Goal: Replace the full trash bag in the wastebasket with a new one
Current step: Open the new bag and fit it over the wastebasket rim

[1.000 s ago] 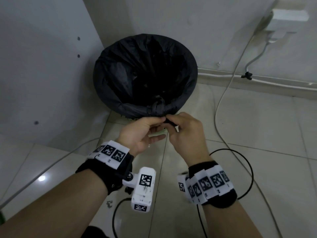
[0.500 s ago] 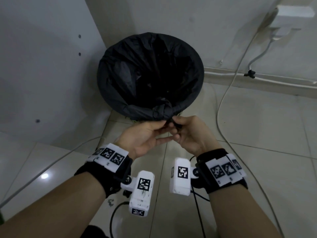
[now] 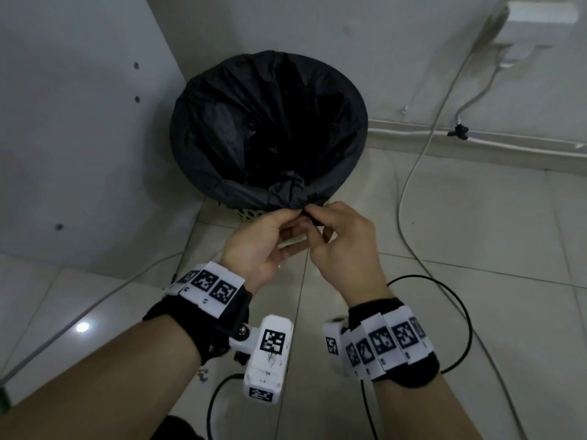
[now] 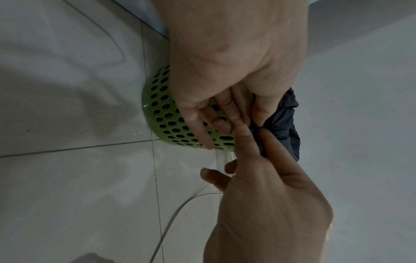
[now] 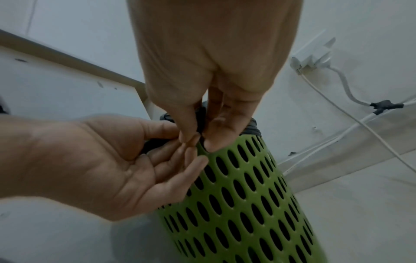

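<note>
Fingertips of both hands [image 3: 317, 230] pinch trash bag [image 3: 287, 193] knot.

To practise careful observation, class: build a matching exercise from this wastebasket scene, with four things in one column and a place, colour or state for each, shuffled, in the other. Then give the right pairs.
Column 1
1. black plastic trash bag
2. perforated plastic wastebasket
3. white power adapter
4. right hand

Column 2
A. green
B. mounted on the wall
C. pinching the bunched bag edge at the rim
D. lining the basket, folded over its rim

Pairs: 1-D, 2-A, 3-B, 4-C
</note>
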A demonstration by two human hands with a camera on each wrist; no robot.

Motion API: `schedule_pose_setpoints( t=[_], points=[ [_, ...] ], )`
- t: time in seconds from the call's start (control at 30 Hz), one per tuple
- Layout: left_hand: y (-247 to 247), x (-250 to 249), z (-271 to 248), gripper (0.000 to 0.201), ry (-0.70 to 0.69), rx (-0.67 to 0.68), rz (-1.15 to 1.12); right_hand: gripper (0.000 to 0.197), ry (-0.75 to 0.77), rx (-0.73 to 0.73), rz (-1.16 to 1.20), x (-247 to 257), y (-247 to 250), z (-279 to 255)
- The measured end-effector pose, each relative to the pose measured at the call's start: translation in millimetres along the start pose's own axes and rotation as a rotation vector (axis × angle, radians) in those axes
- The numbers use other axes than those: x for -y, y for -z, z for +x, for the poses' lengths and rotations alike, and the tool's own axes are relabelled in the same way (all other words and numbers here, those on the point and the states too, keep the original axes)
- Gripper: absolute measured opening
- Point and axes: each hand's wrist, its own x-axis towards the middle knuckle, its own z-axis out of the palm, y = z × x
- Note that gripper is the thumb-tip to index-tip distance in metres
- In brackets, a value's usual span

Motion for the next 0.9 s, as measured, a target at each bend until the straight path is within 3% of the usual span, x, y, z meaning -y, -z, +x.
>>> schedule_pose_setpoints(
  t=[0.07,0.17,0.37,0.43,0.5,0.63,0.7,0.77,0.9],
  points=[
    [3,-2,-2,0.007,0.02,0.005,0.025,0.021,0.031,0.003,-0.016,-5,-1,3],
    [8,-4,-3,0.026,0.028,0.02,0.106,0.011,-0.022,-0.045,0.027,-6,-3,10],
    [12,-21,-17,0.05,0.071,0.161,0.22,0.02,-0.413,0.103,0.196,-1,-2,16],
    [13,-26,-17,0.06,0.126,0.103,0.137,0.025,-0.526,0.173,0.278,3,2,22],
    [11,-30,-18,0.052,0.14,0.027,0.09,0.027,-0.658,0.199,0.466,8,3,26],
    [5,-33,-19,0.037,0.145,0.005,0.087,0.021,-0.948,0.105,1.018,7,2,27],
    [3,-34,-21,0.034,0.139,-0.001,0.071,0.016,-1.04,0.032,1.175,4,2,28],
    [2,-33,-22,0.034,0.135,-0.011,0.041,0.025,-1.11,-0.068,1.215,4,0,28],
    [2,-34,-21,0.037,0.128,-0.026,-0.004,0.01,-1.102,-0.187,1.203,19,1,26]
  ],
)
